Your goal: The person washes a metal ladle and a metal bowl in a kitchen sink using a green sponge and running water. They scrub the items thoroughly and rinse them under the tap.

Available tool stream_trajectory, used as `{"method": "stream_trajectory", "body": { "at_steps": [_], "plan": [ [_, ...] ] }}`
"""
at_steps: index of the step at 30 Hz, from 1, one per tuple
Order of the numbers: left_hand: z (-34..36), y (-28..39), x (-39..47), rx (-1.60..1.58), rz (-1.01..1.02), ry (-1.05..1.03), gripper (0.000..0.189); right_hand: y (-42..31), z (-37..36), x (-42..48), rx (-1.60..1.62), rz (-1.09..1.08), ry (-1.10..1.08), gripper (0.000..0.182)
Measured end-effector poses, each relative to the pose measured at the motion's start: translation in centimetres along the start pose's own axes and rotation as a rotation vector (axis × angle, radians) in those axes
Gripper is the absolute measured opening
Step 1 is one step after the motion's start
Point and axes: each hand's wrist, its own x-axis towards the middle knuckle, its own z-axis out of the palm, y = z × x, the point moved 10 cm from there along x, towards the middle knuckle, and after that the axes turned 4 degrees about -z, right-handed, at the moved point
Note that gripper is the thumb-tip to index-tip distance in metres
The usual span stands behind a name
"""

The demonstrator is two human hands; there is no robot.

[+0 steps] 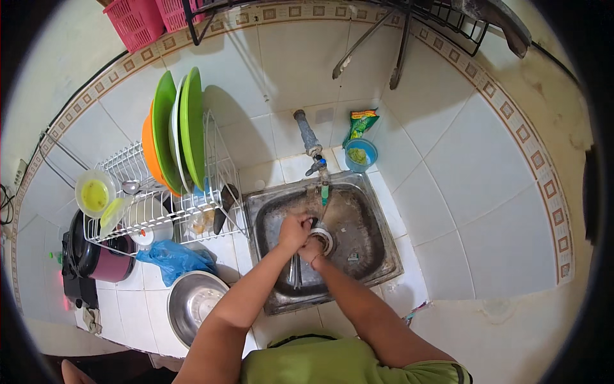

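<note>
Both hands are close together over a stainless steel sink (383, 225), under a thin stream of water from the tap. My left hand (294, 234) has its fingers closed at a small dark object (314, 222), too covered to name. Just below and touching it is my right hand (312, 248), its fingers hidden, so its hold is unclear. Beside it, a whitish ring (327, 235) surrounds the drain area. Slim metal utensils (295, 276) extend below my left wrist; whether they are held or lie in the basin cannot be told. The tap (322, 175) has a green nozzle (325, 194).
Left of the sink, a white wire dish rack (211, 211) holds green plates (193, 129) and an orange one. A steel bowl (180, 307), a blue plastic bag (175, 259) and a rice cooker (112, 261) stand nearby. Behind right is a blue tub (369, 161). Rack legs (402, 53) hang overhead.
</note>
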Motion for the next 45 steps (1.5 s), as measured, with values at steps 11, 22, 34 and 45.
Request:
{"method": "stream_trajectory", "body": {
  "at_steps": [11, 22, 34, 45],
  "plan": [
    [-3.5, 4.3, -6.8, -0.123, 0.062, -0.080, 0.023, 0.6, -2.2, 1.5, 0.082, 0.003, 0.133, 0.026],
    [-1.4, 6.7, -10.0, -0.158, 0.179, -0.147, 0.028, -2.7, -8.9, 0.6, 1.032, 0.142, 0.045, 0.017],
    [-4.7, 8.6, -12.0, -0.083, 0.222, -0.095, 0.024, -6.9, -10.4, -0.8, 0.918, 0.131, 0.122, 0.013],
    [-9.4, 7.8, -11.6, -0.192, 0.121, -0.032, 0.022, -8.9, -10.7, -0.9, 0.784, 0.185, 0.175, 0.024]
  ]
}}
